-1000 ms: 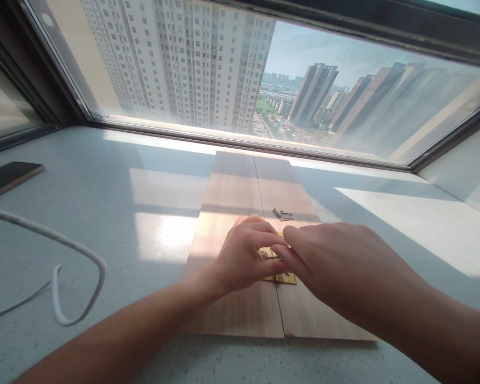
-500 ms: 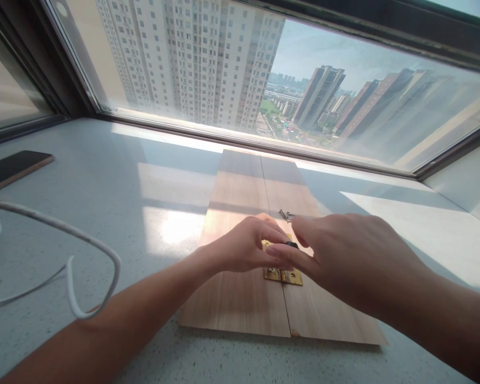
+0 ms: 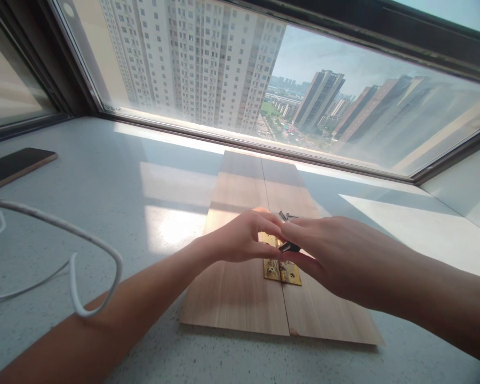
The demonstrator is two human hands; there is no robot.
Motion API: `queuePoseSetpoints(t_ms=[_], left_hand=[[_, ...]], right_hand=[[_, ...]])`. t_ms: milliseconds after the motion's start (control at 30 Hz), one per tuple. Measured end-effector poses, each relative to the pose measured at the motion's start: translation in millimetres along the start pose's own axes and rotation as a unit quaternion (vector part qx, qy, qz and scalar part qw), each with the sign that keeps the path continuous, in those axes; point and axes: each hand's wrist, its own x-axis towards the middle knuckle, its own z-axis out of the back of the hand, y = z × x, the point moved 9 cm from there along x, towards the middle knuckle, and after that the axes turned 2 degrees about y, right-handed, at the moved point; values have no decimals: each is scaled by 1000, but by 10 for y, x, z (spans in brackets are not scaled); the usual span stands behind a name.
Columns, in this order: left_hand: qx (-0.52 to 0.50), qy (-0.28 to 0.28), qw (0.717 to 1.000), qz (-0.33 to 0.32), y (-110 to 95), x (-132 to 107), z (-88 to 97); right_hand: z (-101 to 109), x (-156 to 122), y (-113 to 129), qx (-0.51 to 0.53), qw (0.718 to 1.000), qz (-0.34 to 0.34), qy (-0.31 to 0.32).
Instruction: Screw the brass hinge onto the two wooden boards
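Note:
Two light wooden boards (image 3: 240,304) lie side by side on a pale stone sill, joined across their seam by a brass hinge (image 3: 282,271). My left hand (image 3: 242,238) is closed in a pinch just above the hinge's upper end. My right hand (image 3: 336,256) meets it fingertip to fingertip, closed on a small dark object (image 3: 290,246) that I cannot name. A few loose screws (image 3: 287,216) lie on the right board just beyond my hands. The hinge's upper half is hidden by my fingers.
A dark phone (image 3: 16,164) lies at the far left of the sill. A white cable (image 3: 76,250) loops across the left foreground. A big window (image 3: 264,80) with a dark frame runs along the back; a wall rises at the right.
Both hands have lifted slightly off the hinge, so more of its lower part shows. A small dark object has appeared between my right fingertips. The view has shifted a little left.

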Motion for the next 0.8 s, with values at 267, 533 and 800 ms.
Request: queuePoseSetpoints(t_ms=[267, 533, 800], left_hand=[[64, -43, 997, -20, -53, -8, -47], [9, 32, 999, -34, -68, 38, -112], [4, -20, 999, -36, 4, -1, -90]], right_hand=[[47, -74, -113, -104, 988, -101, -56], [21, -27, 58, -10, 999, 25, -20], [86, -46, -93, -87, 992, -84, -30]])
